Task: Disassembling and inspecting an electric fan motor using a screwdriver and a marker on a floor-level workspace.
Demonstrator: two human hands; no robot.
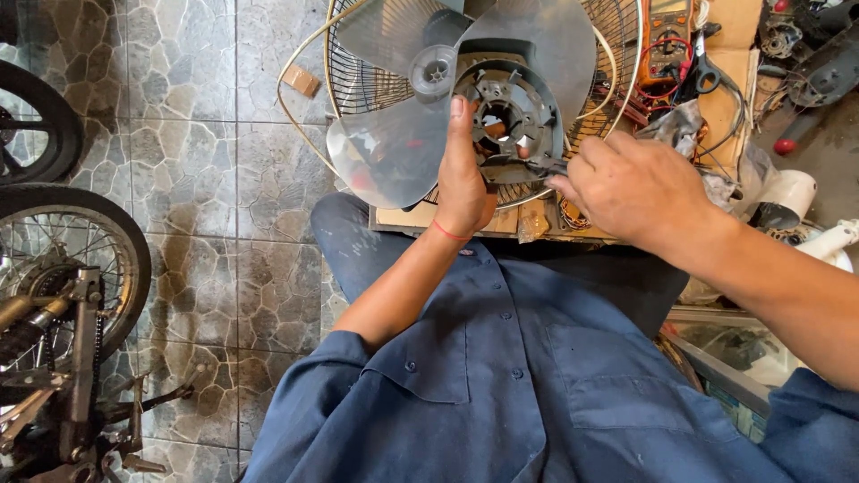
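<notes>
My left hand (463, 174) grips the left rim of a round grey fan motor housing (512, 114), held up in front of me with its open centre showing. My right hand (631, 188) pinches a dark tool (537, 165) whose tip meets the housing's lower right edge. Behind the housing lie a translucent grey fan blade (394, 148) and a round wire fan guard (367, 85).
A multimeter (669, 36) with red leads, cutters (707, 67) and loose parts lie on cardboard at the upper right. White fan parts (792, 197) sit at the right. Motorcycle wheels (76, 259) and a chain stand at the left on the stone-tiled floor.
</notes>
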